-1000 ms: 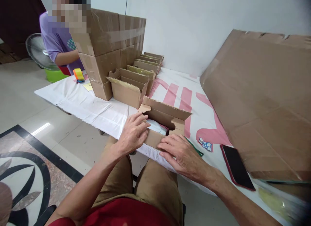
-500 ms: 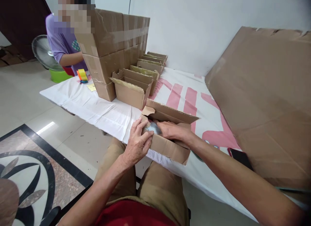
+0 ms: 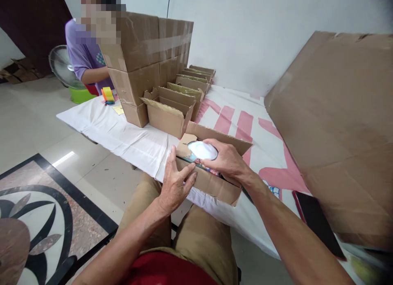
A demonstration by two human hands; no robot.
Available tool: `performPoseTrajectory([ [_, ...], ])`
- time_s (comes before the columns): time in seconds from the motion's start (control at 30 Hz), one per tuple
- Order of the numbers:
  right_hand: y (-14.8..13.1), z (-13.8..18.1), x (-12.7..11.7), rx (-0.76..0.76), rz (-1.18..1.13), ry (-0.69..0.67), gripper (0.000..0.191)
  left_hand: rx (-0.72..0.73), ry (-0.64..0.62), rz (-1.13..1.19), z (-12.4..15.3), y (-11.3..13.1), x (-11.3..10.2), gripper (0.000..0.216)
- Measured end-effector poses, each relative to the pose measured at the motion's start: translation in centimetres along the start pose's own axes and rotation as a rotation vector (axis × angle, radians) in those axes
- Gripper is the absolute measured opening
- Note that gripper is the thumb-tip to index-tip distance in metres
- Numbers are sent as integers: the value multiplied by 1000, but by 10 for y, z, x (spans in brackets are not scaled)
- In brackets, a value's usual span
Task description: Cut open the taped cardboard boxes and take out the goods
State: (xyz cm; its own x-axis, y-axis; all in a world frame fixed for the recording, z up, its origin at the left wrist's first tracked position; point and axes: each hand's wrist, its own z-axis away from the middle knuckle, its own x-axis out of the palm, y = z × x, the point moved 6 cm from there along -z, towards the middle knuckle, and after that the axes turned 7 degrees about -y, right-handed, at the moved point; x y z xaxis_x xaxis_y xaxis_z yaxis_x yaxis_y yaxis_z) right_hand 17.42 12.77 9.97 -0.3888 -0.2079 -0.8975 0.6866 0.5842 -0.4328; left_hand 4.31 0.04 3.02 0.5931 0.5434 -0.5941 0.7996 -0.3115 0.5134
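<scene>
An open cardboard box (image 3: 211, 185) sits at the table's front edge, its long back flap raised. My left hand (image 3: 176, 180) grips the box's left front corner, with the thumb and fingers on either side of the edge. My right hand (image 3: 225, 158) is closed around a container with a pale, shiny rounded end (image 3: 202, 150), held at the mouth of the box. Colourful print shows just below that end; whether it belongs to the same container I cannot tell. A torn flap (image 3: 186, 145) lies at the box's left end.
Several open boxes (image 3: 167, 115) stand in a row behind, beside a stack of taped cartons (image 3: 141, 43). A tape dispenser (image 3: 107, 95) lies near a person in a purple shirt (image 3: 81, 56). On the right are a dark phone-like slab (image 3: 319, 223) and a large cardboard sheet (image 3: 337, 133).
My right hand has come up from inside the box, and the pale rounded end now shows in its grasp. My left hand stays at the box corner, its fingers slightly shifted.
</scene>
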Motion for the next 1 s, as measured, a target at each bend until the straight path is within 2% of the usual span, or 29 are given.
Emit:
performPoseTrajectory([
  [0.2, 14, 29, -52, -21, -380, 349, 58, -18, 24, 4, 0, -5, 2, 23],
  [0.27, 17, 42, -68, -32, -518, 417, 58, -30, 34, 23, -2, -1, -7, 29],
  [0.33, 15, 56, -80, -47, -590, 441, 57, -44, 90, 117, -5, 5, -27, 39],
  [0.4, 4, 71, -89, -69, -552, 426, 54, -104, 101, 321, -10, 11, -48, 50],
  [0.43, -4, 78, -93, -87, -503, 407, 52, -160, 61, 464, -14, 13, -55, 57],
  [0.53, -35, 95, -96, -193, -326, 338, 50, -353, -194, 929, -20, 21, -58, 84],
  [0.6, -55, 103, -95, -290, -231, 320, 51, -416, -290, 1126, -21, 28, -58, 97],
  [0.7, -77, 108, -91, -393, -160, 322, 53, -445, -252, 1225, -18, 31, -60, 105],
  [0.8, -86, 105, -88, -419, -160, 278, 53, -483, -199, 1311, -14, 32, -60, 108],
  [0.9, -83, 102, -88, -407, -202, 204, 59, -520, -149, 1410, -12, 33, -61, 104],
  [1.0, -67, 107, -88, -397, -316, 167, 64, -564, -130, 1489, -12, 32, -62, 98],
])
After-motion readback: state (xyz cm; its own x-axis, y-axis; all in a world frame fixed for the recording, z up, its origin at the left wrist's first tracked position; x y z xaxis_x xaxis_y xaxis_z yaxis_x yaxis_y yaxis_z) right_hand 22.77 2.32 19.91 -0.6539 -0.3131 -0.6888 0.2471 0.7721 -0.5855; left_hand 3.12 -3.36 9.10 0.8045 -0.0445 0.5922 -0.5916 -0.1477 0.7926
